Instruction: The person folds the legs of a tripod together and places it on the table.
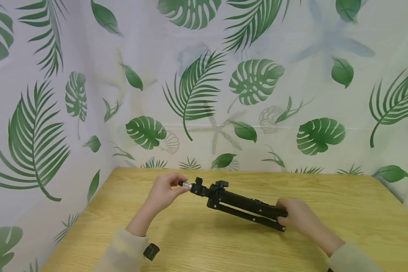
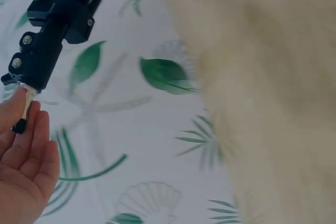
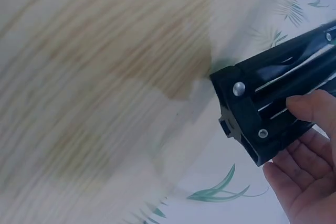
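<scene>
A folded black tripod stand (image 1: 244, 202) is held up over the table, tilted with its leg end lower on the right. My left hand (image 1: 166, 190) pinches the silver stud with a black tip (image 1: 186, 185) at its top end. In the left wrist view the thumb and fingers of the left hand (image 2: 26, 156) lie around that stud (image 2: 26, 108), below the black clamps (image 2: 39, 56). My right hand (image 1: 297, 213) grips the leg ends. The right wrist view shows the right thumb across the folded legs (image 3: 273, 93), with the right hand's (image 3: 310, 166) fingers underneath.
A wooden table (image 1: 149, 234) spreads beneath both hands. Behind it and to the left hangs a white cloth (image 1: 204, 151) printed with green leaves. A black band (image 1: 151, 252) sits by the left sleeve.
</scene>
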Demonstrator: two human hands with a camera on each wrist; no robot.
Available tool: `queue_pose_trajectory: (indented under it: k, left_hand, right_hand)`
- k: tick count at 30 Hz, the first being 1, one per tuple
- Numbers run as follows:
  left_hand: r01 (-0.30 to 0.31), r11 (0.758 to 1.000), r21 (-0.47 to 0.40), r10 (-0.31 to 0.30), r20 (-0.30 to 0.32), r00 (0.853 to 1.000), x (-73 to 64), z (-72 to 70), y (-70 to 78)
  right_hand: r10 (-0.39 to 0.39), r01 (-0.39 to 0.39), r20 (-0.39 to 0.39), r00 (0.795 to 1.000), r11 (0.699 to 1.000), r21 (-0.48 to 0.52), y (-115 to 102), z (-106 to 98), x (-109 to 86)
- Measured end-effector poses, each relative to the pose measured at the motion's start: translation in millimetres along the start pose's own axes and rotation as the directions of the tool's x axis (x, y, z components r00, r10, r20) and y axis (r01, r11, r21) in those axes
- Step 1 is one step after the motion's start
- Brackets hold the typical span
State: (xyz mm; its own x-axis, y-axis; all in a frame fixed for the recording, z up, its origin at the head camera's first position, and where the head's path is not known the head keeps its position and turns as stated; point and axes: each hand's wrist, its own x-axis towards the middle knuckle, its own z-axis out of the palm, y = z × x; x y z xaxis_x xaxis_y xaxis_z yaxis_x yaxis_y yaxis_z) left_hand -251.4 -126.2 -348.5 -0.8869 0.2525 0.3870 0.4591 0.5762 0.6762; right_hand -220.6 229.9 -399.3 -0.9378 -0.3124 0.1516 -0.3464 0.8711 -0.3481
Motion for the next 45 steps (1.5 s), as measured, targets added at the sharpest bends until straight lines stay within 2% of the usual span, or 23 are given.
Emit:
queue_pose_trajectory:
  k: [4,7,11,16,18,24,29,38,42,45]
  left_hand:
    - [0.007,0.993,0.121,-0.019,0.097,0.995,-10.1,10.1,-23.4]
    - [-0.023,0.98,0.197,-0.013,0.177,0.984,-16.7,16.6,-35.6]
    - [-0.076,0.961,0.266,0.003,0.264,0.964,-22.8,24.3,-44.4]
    - [-0.135,0.929,0.344,0.018,0.324,0.946,-24.6,32.1,-50.8]
    - [-0.141,0.924,0.356,0.012,0.339,0.941,-24.6,34.4,-53.1]
    - [-0.126,0.927,0.353,-0.02,0.383,0.924,-25.1,37.3,-58.1]
    - [-0.136,0.928,0.346,-0.008,0.386,0.923,-24.9,37.6,-61.4]
    - [-0.093,0.941,0.326,-0.046,0.396,0.917,-23.3,38.0,-66.0]
    - [-0.064,0.939,0.338,-0.085,0.407,0.91,-24.5,33.9,-65.0]
    - [-0.049,0.932,0.358,-0.103,0.391,0.915,-24.8,26.5,-60.7]
  right_hand:
    - [-0.005,0.006,0.017,1.0,1.0,-0.028,0,0,-1.0]
    - [-0.017,0.018,0.021,1.0,0.998,-0.053,0,1,-1.2]
    - [-0.029,0.031,0.03,0.999,0.997,-0.073,0,4,-0.7]
    - [-0.032,0.036,0.039,0.999,0.995,-0.09,1,7,0.5]
    - [-0.028,0.032,0.046,0.999,0.995,-0.092,1,8,1.2]
    - [-0.028,0.033,0.059,0.998,0.996,-0.088,0,10,3.0]
    - [-0.025,0.031,0.062,0.998,0.996,-0.086,-2,11,4.0]
    - [-0.014,0.02,0.077,0.997,0.996,-0.082,-2,11,5.8]
    - [-0.014,0.021,0.088,0.996,0.997,-0.077,-4,10,4.8]
    - [-0.018,0.023,0.069,0.997,0.996,-0.081,-6,9,1.8]
